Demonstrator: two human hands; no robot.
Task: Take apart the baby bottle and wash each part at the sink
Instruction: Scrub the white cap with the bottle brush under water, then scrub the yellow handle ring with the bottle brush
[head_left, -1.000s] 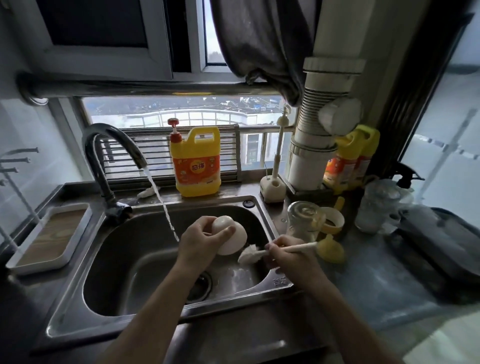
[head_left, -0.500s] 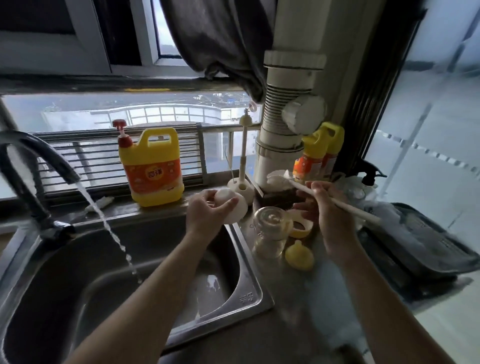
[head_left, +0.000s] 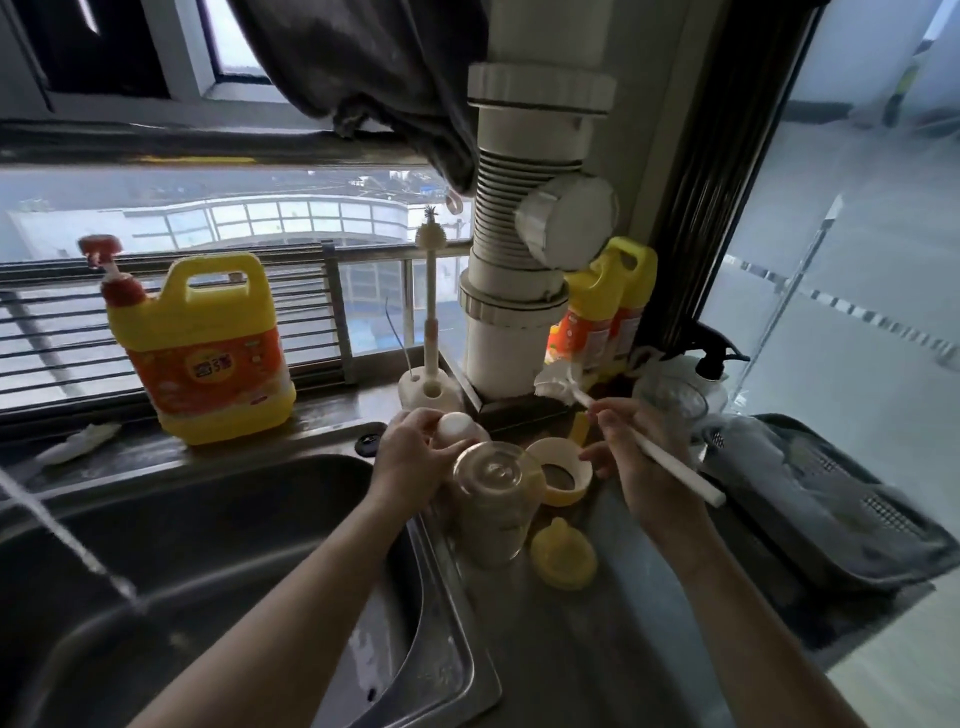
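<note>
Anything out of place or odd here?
The thin water stream pours into the steel sink unattended: the left hand, gripping a white rounded cap, and the right hand, holding a white long-handled brush, are both over the counter beside it. Nothing looks spilled.

Steel tabletop (head_left: 597, 654), lower centre; sink (head_left: 457, 629) set in at lower left. Mid-frame on it: clear bottle (head_left: 493, 509) standing, yellow collar ring (head_left: 563, 496) just right, yellow teat (head_left: 563, 556) below. Left, on the back ledge: detergent jug (head_left: 202, 353); centre: brush stand (head_left: 428, 392).
</note>
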